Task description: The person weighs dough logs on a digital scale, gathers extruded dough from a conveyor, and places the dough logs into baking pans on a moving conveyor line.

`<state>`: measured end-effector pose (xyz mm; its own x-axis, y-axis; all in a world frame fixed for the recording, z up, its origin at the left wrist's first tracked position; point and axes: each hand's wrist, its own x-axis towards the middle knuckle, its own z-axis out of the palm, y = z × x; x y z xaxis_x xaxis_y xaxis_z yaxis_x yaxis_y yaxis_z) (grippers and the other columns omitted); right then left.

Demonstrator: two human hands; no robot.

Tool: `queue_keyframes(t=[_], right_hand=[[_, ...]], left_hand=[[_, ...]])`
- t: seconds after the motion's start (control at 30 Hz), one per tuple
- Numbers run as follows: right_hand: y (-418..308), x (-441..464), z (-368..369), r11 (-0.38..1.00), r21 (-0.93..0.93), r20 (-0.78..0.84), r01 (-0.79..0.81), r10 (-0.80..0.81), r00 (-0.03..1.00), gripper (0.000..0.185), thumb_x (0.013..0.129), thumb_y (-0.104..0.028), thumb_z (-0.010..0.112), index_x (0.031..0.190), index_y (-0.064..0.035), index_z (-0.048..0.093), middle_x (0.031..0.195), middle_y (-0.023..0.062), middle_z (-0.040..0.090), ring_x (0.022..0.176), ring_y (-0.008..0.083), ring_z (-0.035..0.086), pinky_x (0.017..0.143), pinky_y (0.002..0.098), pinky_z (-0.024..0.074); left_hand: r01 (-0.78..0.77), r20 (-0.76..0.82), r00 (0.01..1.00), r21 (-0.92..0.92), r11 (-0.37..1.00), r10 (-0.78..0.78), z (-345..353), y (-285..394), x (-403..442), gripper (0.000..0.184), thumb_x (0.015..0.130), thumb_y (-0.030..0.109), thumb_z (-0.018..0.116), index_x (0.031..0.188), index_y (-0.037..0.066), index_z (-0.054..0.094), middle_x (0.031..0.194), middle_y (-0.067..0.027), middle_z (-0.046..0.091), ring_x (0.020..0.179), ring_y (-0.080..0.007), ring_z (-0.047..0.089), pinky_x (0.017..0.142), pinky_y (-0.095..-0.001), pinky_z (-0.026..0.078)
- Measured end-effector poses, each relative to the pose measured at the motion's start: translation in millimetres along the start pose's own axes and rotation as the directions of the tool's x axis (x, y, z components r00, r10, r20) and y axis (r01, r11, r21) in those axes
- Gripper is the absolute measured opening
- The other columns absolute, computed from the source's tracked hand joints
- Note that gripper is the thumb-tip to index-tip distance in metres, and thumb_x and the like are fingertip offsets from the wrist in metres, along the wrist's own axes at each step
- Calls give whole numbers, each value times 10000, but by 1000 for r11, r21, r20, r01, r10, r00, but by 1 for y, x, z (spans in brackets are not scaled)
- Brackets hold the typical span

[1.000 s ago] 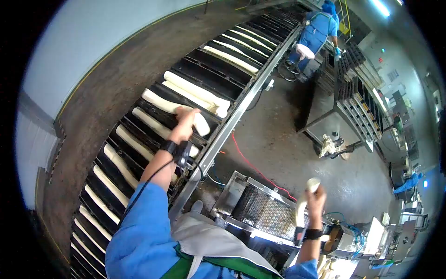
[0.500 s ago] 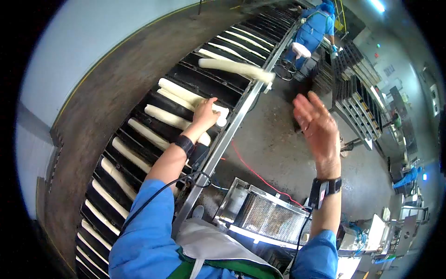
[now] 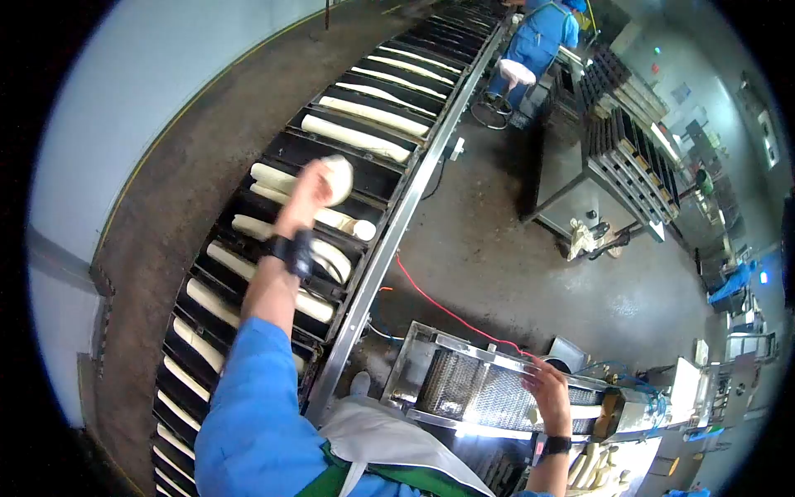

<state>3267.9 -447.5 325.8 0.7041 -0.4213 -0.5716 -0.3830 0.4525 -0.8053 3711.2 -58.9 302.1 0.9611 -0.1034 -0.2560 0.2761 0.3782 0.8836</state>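
Observation:
My left hand [image 3: 311, 192] is over the slotted black conveyor [image 3: 281, 149], its fingers closed on a pale dough strip [image 3: 338, 179] whose rounded end faces me. Beneath it, other dough strips [image 3: 348, 224] lie in the slots, one with its end near the metal rail. A curled dough strip [image 3: 331, 258] sits in the slot closer to me. My right hand [image 3: 549, 396] is low over a small metal mesh belt [image 3: 472, 388], fingers stretched and apart. Just right of it, a dough piece [image 3: 586, 412] lies on that belt.
A metal rail [image 3: 414, 199] edges the long conveyor. A red cable [image 3: 447, 308] crosses the floor. Stacked trays [image 3: 633, 166] stand on a metal table at right. Further up the line are a co-worker in blue [image 3: 538, 41] and a round stool [image 3: 517, 71]. More dough pieces [image 3: 590, 465] lie bottom right.
A dough strip that was in mid-air now lies in a slot. My right hand has dropped from beside the conveyor to the mesh belt. My left hand has lifted a dough strip.

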Motion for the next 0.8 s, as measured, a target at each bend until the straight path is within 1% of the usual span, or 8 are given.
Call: queue_keyframes(t=[0.1,0.13,0.23,0.3,0.37,0.5,0.6,0.8], right_hand=[[0,-16,-9,996,74,-98,-45,53,994,274,890,-130,537,1118,22,553,998,142,622,865,218,628,763,320,524],[0,-17,-12,997,70,-131,-39,48,990,266,895,-136,532,1113,15,556,989,133,623,862,213,627,763,314,522],[0,-15,-12,997,72,-116,-10,18,993,252,904,-151,521,1103,-2,562,973,113,627,879,202,622,767,304,514],[-8,-11,1,996,91,-67,-6,12,998,246,899,-142,526,1097,0,564,981,114,629,891,201,619,776,312,512],[-10,-2,3,997,81,-48,-21,25,999,248,896,-130,525,1101,5,563,991,123,629,891,207,621,787,326,512],[-5,5,2,1000,4,8,17,-17,1000,260,883,-89,524,1117,17,558,978,131,631,875,204,622,756,309,517],[3,11,1,996,-92,-5,17,-18,1000,244,871,-79,540,1093,16,574,956,118,637,860,190,622,740,295,514],[102,35,-30,532,-826,193,185,-40,980,373,749,-140,661,1088,-2,593,968,106,650,873,206,621,737,322,508]], left_hand=[[-354,-403,887,-275,894,227,-5,64,73,185,761,247,633,840,88,584,779,-21,538,710,-124,516,582,-282,441],[-451,-532,757,-4,892,380,24,94,69,188,757,227,631,763,41,605,761,-37,561,702,-134,531,586,-302,433],[-602,-101,427,709,366,898,52,93,81,206,737,200,617,751,-5,621,742,-148,626,628,-302,590,628,-402,456],[-434,197,774,857,277,602,65,77,39,208,744,210,609,750,3,628,852,-205,636,774,-374,609,724,-426,472],[-156,158,962,987,-24,221,62,41,14,213,749,214,632,829,16,635,920,-215,635,878,-373,609,816,-394,478],[-133,116,979,987,92,168,11,-20,-50,544,741,260,717,1209,63,523,1326,-206,440,1294,-365,334,1014,-534,322],[279,-347,905,921,271,248,0,-33,-84,865,737,265,746,1404,92,223,1468,-280,43,1369,-449,40,1089,-576,152],[186,-582,713,695,694,391,-23,-39,-108,934,732,245,728,1415,19,132,1413,-365,80,1340,-478,105,1094,-546,131]])
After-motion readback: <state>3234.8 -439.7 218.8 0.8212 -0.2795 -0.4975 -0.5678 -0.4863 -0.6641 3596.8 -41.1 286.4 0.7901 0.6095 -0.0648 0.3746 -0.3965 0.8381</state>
